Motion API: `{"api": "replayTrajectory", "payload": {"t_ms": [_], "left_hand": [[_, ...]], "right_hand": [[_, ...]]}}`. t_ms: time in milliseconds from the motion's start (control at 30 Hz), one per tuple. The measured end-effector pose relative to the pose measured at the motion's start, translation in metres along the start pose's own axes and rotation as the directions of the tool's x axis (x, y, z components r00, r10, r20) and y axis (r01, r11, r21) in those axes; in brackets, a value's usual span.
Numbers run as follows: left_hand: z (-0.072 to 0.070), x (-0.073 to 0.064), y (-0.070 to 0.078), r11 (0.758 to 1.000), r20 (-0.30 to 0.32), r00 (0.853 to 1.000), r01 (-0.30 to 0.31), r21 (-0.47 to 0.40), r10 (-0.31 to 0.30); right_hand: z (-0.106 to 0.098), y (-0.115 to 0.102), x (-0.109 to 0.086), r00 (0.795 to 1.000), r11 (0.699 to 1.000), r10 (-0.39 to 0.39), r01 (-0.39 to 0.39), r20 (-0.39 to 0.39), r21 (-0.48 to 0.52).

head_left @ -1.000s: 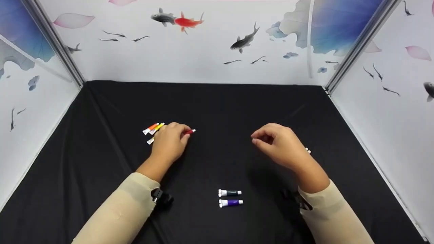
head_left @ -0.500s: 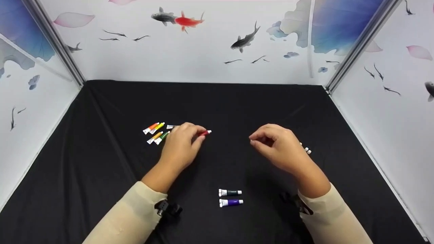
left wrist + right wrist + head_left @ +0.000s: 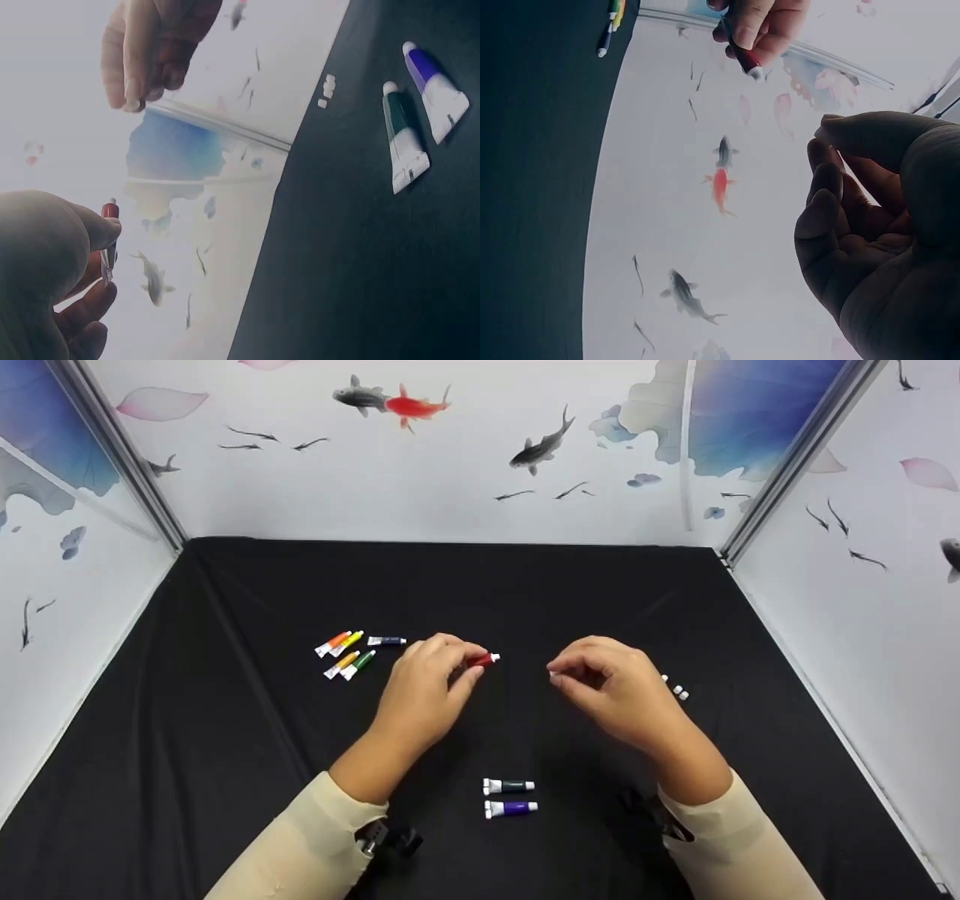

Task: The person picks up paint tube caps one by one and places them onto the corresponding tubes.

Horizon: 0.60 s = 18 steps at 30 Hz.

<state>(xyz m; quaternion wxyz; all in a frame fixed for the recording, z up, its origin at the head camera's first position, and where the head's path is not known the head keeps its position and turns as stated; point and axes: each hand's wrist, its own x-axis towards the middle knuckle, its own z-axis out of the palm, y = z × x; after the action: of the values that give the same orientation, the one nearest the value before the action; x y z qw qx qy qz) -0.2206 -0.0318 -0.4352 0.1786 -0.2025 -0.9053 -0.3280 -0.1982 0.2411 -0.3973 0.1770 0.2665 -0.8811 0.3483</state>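
Red tube (image 3: 484, 660): probably light, squeezable; I'd grip gently near the neck (image 3: 493, 658). Left hand (image 3: 425, 687) pinches it; right hand (image 3: 626, 684), at 3 o'clock, pinched together, can't tell whether loaded.

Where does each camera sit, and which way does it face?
Head: on the head, forward and down over the cloth; left hand, right hand, sleeves show.
Left wrist: on that wrist, facing the back wall; both hands show.
Right wrist: on that wrist, facing the back wall; both hands show.
Both wrist views share the red tube.
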Motion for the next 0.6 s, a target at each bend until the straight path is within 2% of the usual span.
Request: {"api": "replayTrajectory", "payload": {"t_ms": [200,433,600], "left_hand": [[-0.003,-0.005,0.010,0.999,-0.019,0.999,-0.042,-0.013,0.041],[-0.008,-0.010,0.022,0.989,-0.034,0.989,-0.146,-0.008,0.146],[-0.008,-0.012,0.025,0.985,-0.029,0.985,-0.171,-0.022,0.170]], "right_hand": [[0.001,-0.005,-0.001,0.999,0.999,-0.038,0.038,-0.015,0.015],[0.002,-0.011,-0.002,0.994,0.994,-0.101,0.102,-0.037,0.025],[0.004,-0.012,-0.002,0.992,0.992,-0.115,0.117,-0.056,0.041]]}}
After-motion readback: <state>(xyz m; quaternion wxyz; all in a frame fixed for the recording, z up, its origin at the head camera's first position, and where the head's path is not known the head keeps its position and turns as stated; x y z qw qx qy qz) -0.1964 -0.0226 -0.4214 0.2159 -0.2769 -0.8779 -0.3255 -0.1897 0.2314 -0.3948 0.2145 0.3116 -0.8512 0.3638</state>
